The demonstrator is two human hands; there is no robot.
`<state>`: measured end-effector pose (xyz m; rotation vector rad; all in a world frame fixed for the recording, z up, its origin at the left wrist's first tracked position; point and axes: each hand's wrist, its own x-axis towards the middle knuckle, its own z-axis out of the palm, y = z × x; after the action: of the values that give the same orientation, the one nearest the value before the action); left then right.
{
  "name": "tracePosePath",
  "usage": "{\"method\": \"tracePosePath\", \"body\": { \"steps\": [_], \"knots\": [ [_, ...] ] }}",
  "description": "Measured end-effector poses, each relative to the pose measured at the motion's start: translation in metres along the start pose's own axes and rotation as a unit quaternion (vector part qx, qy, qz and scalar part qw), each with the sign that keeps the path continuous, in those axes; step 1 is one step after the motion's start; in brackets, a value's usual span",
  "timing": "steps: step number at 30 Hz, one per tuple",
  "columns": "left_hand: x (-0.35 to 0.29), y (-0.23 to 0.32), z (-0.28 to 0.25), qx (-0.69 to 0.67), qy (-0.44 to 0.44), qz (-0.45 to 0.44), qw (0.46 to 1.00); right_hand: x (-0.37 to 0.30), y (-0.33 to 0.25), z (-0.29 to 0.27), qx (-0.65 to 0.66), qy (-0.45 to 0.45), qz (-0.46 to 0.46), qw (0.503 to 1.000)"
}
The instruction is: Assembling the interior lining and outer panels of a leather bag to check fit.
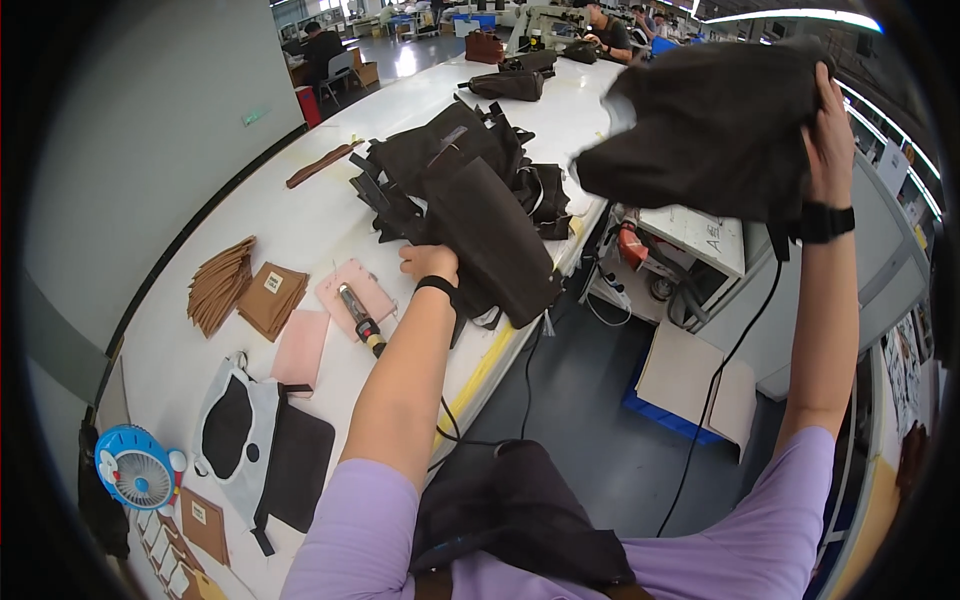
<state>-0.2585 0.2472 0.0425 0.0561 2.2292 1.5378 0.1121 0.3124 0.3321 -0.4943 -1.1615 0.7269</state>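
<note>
High on the right, my right hand [828, 140] is closed on the edge of a dark brown fabric bag piece [700, 135], which hangs in the air, blurred by motion. My left hand [435, 262] has curled fingers and rests low over the table, against the near left side of a dark brown bag [490, 235]. What those fingers grip, if anything, is hidden. That bag lies on top of a heap of dark bags with straps [395, 165].
Left of my left arm, a trimming tool [358, 315] lies on pink pieces [300, 350] on the white table [250, 375]. Brown pieces [272, 300], a grey-and-black bag part [240, 430] and a blue fan [140, 468] stand further left. A cable [720, 375] hangs at right. People work at the back.
</note>
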Motion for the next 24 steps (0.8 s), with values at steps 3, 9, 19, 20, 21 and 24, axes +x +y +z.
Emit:
{"method": "tracePosePath", "body": {
  "steps": [3, 9, 19, 20, 21, 24],
  "knots": [
    [-0.001, -0.011, -0.002, -0.02, 0.161, 0.2, 0.966, 0.001, 0.028, -0.054, 0.033, -0.001, 0.032, 0.999],
    [-0.072, -0.037, 0.004, 0.137, -0.006, 0.643, 0.753, -0.033, 0.062, -0.132, 0.016, -0.034, 0.078, 0.996],
    [0.027, -0.066, 0.047, 0.476, -0.239, 0.361, 0.765, -0.109, 0.048, -0.161, 0.02, -0.034, 0.131, 0.991],
    [0.031, -0.062, 0.049, 0.47, -0.258, 0.359, 0.764, -0.123, 0.045, -0.156, 0.066, 0.003, 0.127, 0.99],
    [0.032, -0.059, 0.051, 0.463, -0.278, 0.358, 0.762, -0.134, 0.042, -0.154, 0.066, 0.007, 0.124, 0.99],
    [0.028, -0.057, 0.052, 0.467, -0.283, 0.344, 0.764, -0.167, 0.037, -0.154, 0.14, 0.002, 0.173, 0.975]
  ]
}}
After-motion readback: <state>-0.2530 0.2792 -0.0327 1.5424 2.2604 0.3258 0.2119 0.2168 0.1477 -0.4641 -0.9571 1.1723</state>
